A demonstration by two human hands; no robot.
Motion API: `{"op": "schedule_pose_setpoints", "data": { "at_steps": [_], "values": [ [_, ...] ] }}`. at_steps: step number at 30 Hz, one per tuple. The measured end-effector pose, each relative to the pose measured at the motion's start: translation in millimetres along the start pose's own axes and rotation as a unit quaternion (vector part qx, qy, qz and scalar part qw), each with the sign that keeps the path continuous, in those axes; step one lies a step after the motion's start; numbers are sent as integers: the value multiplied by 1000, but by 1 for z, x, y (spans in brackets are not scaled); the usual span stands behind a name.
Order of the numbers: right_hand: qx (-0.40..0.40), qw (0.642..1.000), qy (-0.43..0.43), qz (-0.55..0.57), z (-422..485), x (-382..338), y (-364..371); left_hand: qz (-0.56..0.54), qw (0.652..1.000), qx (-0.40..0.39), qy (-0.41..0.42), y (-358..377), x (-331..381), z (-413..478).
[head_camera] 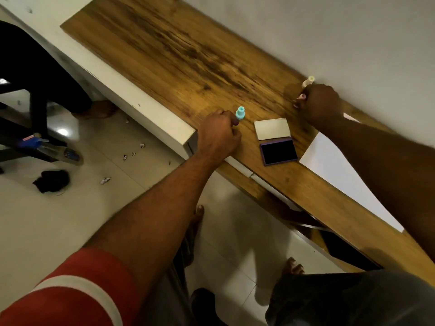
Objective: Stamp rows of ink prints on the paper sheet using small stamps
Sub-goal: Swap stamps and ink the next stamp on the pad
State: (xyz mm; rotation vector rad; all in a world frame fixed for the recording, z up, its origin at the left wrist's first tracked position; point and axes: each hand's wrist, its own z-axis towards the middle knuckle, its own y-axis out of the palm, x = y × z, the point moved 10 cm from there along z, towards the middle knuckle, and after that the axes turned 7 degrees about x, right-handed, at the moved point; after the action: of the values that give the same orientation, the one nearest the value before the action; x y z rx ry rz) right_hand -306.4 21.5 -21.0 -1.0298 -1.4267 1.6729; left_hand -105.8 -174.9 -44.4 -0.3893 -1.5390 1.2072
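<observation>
Barely started: the white paper sheet [339, 170] looks unprinted. The left hand's [217, 135] fingers pinch the small turquoise plastic stamp [240, 112]; right hand [321, 102] fingers can't be made out.

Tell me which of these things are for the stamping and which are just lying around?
For the job:
- teal stamp, by the left hand
- cream stamp, by the right hand
- open ink pad
- white paper sheet

Just lying about:
- black cloth on the floor
- paper scraps on the floor
</observation>
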Motion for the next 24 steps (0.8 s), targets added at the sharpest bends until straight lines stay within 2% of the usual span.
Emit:
{"op": "schedule_pose_setpoints", "data": {
  "at_steps": [3,7,12,16,24],
  "values": [
    [8,997,32,66,-4,-11,-7,-12,999,-12,-29,0,-11,2],
    [18,983,-16,180,-36,-63,-16,-5,1000,-19,-21,3,-13,3],
    [-6,983,-93,155,-84,-112,5,18,999,-26,-4,9,-16,-3],
    [-19,981,-81,177,-93,-117,16,0,1000,-3,16,9,-14,-6],
    [-10,980,-79,182,-98,-117,21,-17,998,-16,60,13,-4,-8]
  ]
}}
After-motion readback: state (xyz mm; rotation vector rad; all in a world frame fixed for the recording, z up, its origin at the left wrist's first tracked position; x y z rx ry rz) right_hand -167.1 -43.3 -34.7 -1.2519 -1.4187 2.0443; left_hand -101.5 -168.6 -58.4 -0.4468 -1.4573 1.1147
